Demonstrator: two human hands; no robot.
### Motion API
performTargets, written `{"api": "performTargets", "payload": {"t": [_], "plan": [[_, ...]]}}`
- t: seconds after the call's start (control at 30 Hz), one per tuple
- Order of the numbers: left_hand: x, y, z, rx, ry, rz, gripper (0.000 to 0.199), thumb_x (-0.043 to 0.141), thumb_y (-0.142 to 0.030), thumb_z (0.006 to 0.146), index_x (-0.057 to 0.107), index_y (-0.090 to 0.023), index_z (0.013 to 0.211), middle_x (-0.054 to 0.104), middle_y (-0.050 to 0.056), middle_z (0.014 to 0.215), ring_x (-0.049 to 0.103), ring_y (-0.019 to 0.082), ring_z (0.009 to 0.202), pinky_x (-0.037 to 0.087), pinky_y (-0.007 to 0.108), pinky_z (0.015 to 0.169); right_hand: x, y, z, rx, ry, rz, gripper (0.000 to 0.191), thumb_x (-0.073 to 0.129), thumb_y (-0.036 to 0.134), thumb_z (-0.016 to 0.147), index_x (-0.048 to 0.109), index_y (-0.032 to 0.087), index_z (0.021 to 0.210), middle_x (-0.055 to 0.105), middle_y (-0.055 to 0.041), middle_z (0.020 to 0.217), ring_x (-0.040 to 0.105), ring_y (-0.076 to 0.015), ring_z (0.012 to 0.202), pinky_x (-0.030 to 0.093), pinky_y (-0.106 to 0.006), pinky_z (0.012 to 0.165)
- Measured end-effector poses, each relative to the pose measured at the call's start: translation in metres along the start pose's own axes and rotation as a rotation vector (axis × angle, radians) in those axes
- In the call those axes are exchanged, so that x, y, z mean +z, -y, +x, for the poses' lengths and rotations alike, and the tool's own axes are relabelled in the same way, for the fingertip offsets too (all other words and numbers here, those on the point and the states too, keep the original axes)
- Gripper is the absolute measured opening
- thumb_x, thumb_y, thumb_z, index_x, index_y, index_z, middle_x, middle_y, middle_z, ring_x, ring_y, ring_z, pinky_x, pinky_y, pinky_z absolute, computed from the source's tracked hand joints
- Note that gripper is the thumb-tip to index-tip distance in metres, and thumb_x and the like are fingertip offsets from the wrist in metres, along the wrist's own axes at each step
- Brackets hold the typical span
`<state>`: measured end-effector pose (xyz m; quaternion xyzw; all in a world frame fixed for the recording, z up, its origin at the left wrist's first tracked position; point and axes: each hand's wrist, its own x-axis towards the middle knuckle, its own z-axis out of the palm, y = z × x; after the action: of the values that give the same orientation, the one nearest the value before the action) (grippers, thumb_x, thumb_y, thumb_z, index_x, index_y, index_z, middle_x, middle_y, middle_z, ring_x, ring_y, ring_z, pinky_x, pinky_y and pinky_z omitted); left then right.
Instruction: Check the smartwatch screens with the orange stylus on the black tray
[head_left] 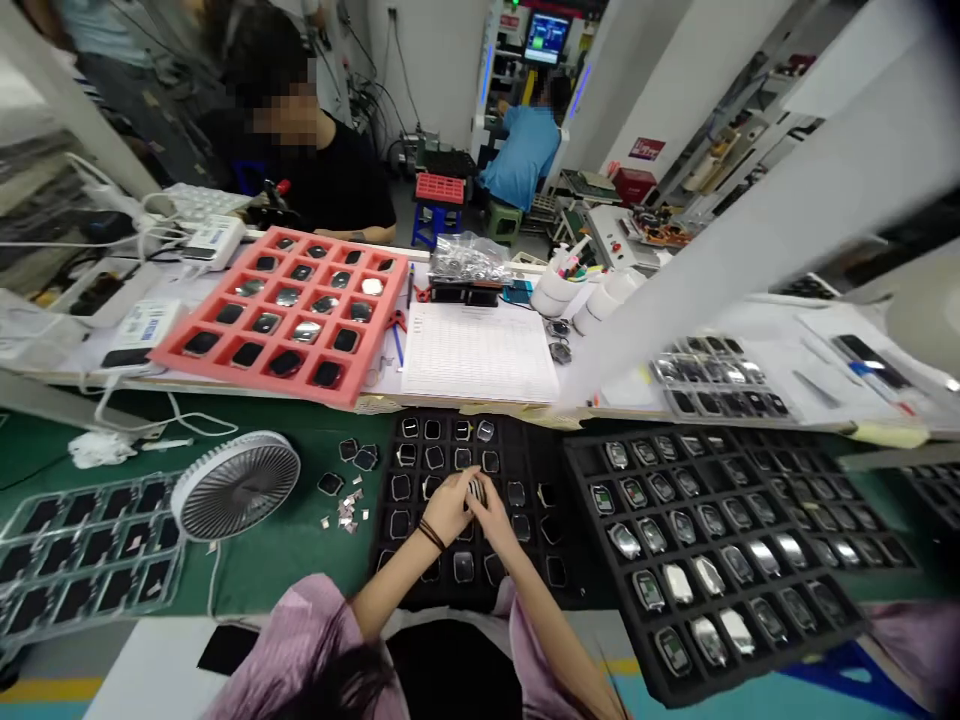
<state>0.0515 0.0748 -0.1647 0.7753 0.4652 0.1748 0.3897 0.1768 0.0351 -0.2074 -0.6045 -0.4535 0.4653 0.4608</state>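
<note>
My left hand (448, 508) and my right hand (493, 512) meet over a black foam tray (514, 455). Their fingers are closed together around a small piece that is mostly hidden; only a dark and light striped bit shows between them. Rows of square, watch-sized parts, such as this one (463, 568), lie in the tray's pockets below and around my hands. A dark band circles my left wrist.
Left are a white fan (236, 485), loose watch parts (330, 484) and a clear tray (97, 545). A pink tray (300, 300) and paper sheet (480, 350) occupy the shelf. Another black tray (660, 630) of watch parts stands right. A person (345, 190) sits opposite.
</note>
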Motion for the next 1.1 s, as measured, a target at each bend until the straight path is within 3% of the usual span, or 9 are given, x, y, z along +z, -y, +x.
{"api": "performTargets", "payload": {"t": [0.13, 0.3, 0.4, 0.47, 0.53, 0.7, 0.83, 0.93, 1.1], "plan": [[0.0, 0.013, -0.05, -0.1, -0.072, 0.007, 0.07, 0.048, 0.007, 0.066, 0.041, -0.02, 0.131, 0.059, 0.011, 0.122, 0.055, 0.022, 0.116, 0.045, 0.039, 0.1, 0.044, 0.001, -0.018, 0.037, 0.099, 0.01, 0.038, 0.065, 0.027, 0.068, 0.065, 0.021, 0.106, 0.067, -0.0078, 0.108, 0.059, -0.0283, 0.109, 0.04, -0.046, 0.1], [-0.007, 0.035, -0.099, -0.141, -0.099, -0.022, 0.074, 0.061, 0.0, 0.067, 0.039, -0.024, 0.134, 0.057, 0.009, 0.124, 0.052, 0.023, 0.119, 0.046, 0.038, 0.1, 0.077, -0.002, -0.047, 0.144, 0.221, 0.106, 0.035, 0.062, 0.036, 0.074, 0.064, 0.023, 0.106, 0.067, -0.0076, 0.109, 0.058, -0.0277, 0.109, 0.047, -0.043, 0.092], [-0.022, 0.062, -0.122, -0.175, -0.134, -0.021, 0.076, 0.073, -0.017, 0.068, 0.039, -0.026, 0.135, 0.053, 0.008, 0.128, 0.054, 0.023, 0.116, 0.049, 0.035, 0.096, 0.079, 0.007, -0.055, 0.249, 0.282, 0.192, 0.037, 0.058, 0.044, 0.08, 0.061, 0.024, 0.11, 0.068, -0.0058, 0.097, 0.066, -0.0246, 0.087, 0.055, -0.035, 0.064], [-0.034, 0.087, -0.133, -0.271, -0.199, 0.027, 0.052, 0.064, -0.022, 0.079, 0.047, -0.026, 0.128, 0.054, 0.008, 0.125, 0.054, 0.023, 0.116, 0.048, 0.038, 0.097, 0.076, 0.016, -0.056, 0.303, 0.317, 0.242, 0.039, 0.053, 0.048, 0.082, 0.06, 0.023, 0.112, 0.067, -0.004, 0.082, 0.065, -0.0213, 0.068, 0.052, -0.031, 0.05], [-0.043, 0.113, -0.138, -0.37, -0.242, 0.081, 0.031, 0.053, -0.016, 0.086, 0.055, -0.023, 0.117, 0.056, 0.009, 0.12, 0.052, 0.024, 0.117, 0.044, 0.042, 0.101, 0.072, 0.027, -0.057, 0.345, 0.339, 0.315, 0.04, 0.051, 0.048, 0.083, 0.059, 0.021, 0.112, 0.064, -0.003, 0.073, 0.062, -0.0193, 0.058, 0.049, -0.03, 0.046], [-0.046, 0.153, -0.129, -0.48, -0.184, 0.14, 0.023, 0.057, -0.012, 0.085, 0.059, -0.019, 0.107, 0.056, 0.009, 0.121, 0.05, 0.025, 0.118, 0.043, 0.042, 0.1, 0.072, 0.052, -0.062, 0.479, 0.357, 0.632, 0.035, 0.055, 0.041, 0.082, 0.061, 0.018, 0.109, 0.066, -0.005, 0.075, 0.062, -0.0192, 0.061, 0.048, -0.03, 0.05], [-0.045, 0.158, -0.118, -0.485, -0.129, 0.122, 0.028, 0.056, -0.029, 0.09, 0.057, -0.015, 0.115, 0.057, 0.009, 0.121, 0.057, 0.023, 0.107, 0.049, 0.045, 0.09, 0.074, 0.065, -0.065, 0.495, 0.37, 0.686, 0.033, 0.053, 0.038, 0.085, 0.061, 0.018, 0.11, 0.067, -0.0054, 0.077, 0.062, -0.0188, 0.062, 0.047, -0.03, 0.052], [-0.051, 0.154, -0.113, -0.465, -0.129, 0.08, 0.03, 0.055, -0.031, 0.091, 0.056, -0.015, 0.117, 0.058, 0.009, 0.119, 0.06, 0.021, 0.101, 0.052, 0.042, 0.085, 0.076, 0.073, -0.064, 0.512, 0.363, 0.71, 0.032, 0.052, 0.037, 0.085, 0.062, 0.017, 0.107, 0.067, -0.0054, 0.075, 0.062, -0.0188, 0.062, 0.047, -0.029, 0.051], [-0.074, 0.121, -0.107, -0.311, -0.191, -0.072, 0.015, 0.06, -0.025, 0.088, 0.065, -0.012, 0.092, 0.067, 0.006, 0.088, 0.064, 0.016, 0.079, 0.054, 0.033, 0.074, 0.076, 0.092, -0.058, 0.564, 0.342, 0.774, 0.033, 0.048, 0.039, 0.085, 0.063, 0.017, 0.105, 0.067, -0.0061, 0.075, 0.062, -0.0191, 0.061, 0.045, -0.03, 0.051]]}}
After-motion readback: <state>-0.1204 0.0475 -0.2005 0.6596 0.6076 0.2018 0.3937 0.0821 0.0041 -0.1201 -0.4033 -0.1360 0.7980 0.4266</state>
